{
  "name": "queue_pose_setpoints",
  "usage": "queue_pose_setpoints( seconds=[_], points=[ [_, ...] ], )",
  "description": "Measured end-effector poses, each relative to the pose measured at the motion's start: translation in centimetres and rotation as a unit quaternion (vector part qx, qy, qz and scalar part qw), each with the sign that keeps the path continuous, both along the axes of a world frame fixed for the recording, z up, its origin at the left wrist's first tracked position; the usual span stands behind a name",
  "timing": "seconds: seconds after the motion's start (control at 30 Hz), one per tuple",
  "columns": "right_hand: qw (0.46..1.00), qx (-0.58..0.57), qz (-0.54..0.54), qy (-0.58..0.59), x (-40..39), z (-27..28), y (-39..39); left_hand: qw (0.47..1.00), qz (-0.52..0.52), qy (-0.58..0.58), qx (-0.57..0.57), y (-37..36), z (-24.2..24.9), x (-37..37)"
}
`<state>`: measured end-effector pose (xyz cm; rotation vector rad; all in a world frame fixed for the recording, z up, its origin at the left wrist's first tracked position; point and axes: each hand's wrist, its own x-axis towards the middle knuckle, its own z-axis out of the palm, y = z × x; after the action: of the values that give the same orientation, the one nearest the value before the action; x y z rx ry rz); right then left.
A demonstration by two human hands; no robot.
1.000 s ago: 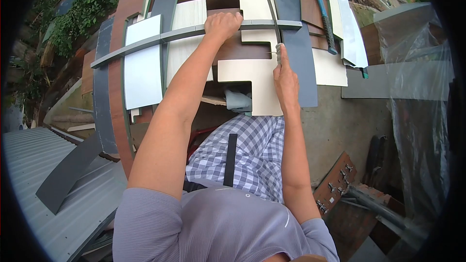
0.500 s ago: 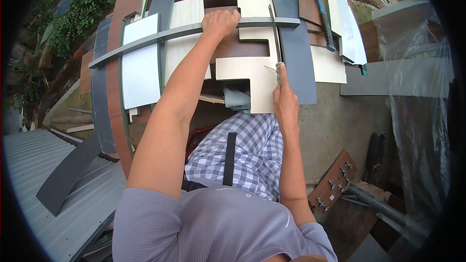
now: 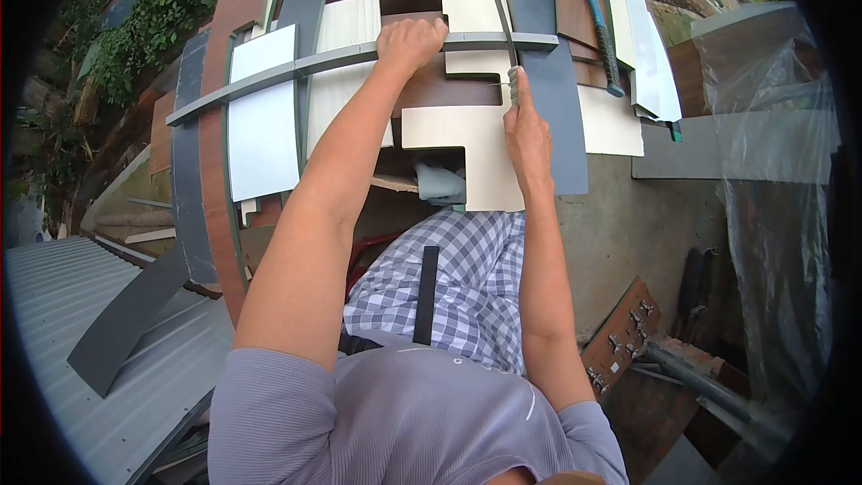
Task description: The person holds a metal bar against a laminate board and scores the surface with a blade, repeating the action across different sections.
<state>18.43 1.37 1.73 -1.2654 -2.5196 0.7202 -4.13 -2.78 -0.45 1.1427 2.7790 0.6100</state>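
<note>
Our left hand (image 3: 411,43) pressed down on the long grey strip (image 3: 296,65), fingers curled over its far edge. Our right hand (image 3: 526,130) had its fingers clamped on the saw handle; the hacksaw blade (image 3: 501,18) crossed the strip near its right end, just beside the dark grey panel (image 3: 548,81). The strip lay across stacked offcuts: white panel (image 3: 262,121), cream notched board (image 3: 471,148), brown plank (image 3: 215,144). A hammer (image 3: 597,27) lay well right. Open room was only on the concrete floor (image 3: 628,233) to the right.
</note>
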Motion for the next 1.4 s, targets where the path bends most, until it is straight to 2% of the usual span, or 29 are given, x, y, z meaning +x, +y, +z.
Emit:
queue_pose_setpoints(
  seconds=[0.2, 0.4, 0.47, 0.57, 0.8, 1.13, 1.4],
  points=[
    [0.999, 0.016, 0.013, 0.042, 0.3, -0.5, 0.1, 1.000, 0.001, -0.004, 0.001, -0.2, 0.3, 0.2],
    [1.000, -0.002, 0.009, 0.030, 3.8, -0.6, -2.2, 1.000, -0.001, 0.003, 0.004, -0.1, 0.0, 0.1],
    [1.000, -0.011, -0.001, -0.010, 4.9, -0.5, -2.9, 1.000, -0.003, 0.002, 0.010, -0.2, 0.2, 0.2],
    [1.000, -0.008, 0.000, 0.007, 5.3, -0.6, -3.2, 1.000, -0.005, 0.007, 0.008, -0.1, 0.2, 0.2],
    [1.000, -0.008, -0.005, -0.006, 4.0, -0.5, -2.6, 1.000, -0.007, 0.007, 0.009, -0.1, -0.1, 0.0],
    [0.999, 0.035, 0.009, -0.004, -2.3, 0.1, 1.3, 1.000, 0.000, 0.012, 0.016, -0.1, -0.1, 0.0],
    [1.000, 0.016, 0.006, -0.018, 1.1, 0.6, -1.0, 1.000, 0.001, 0.009, 0.019, 0.1, -0.1, 0.1]
  ],
)
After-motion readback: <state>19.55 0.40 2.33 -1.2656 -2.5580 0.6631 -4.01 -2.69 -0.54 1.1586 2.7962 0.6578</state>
